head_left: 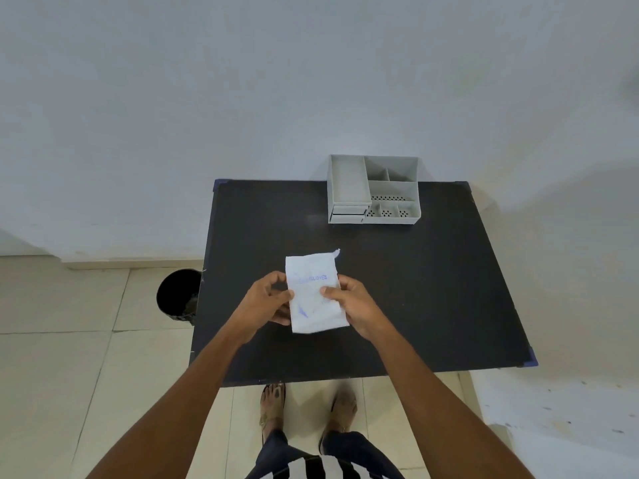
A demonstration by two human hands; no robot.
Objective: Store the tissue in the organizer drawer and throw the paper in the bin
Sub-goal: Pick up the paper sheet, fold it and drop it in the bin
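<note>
You hold one white paper packet (315,293) above the desk (432,288), left hand (266,302) and right hand (349,300) fingers pinched on its side edges, seemingly to open it, with organizer (373,190) behind and bin (178,295) left of the desk.

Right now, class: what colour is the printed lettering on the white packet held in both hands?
Blue, on the white packet; the head view shows it.
</note>
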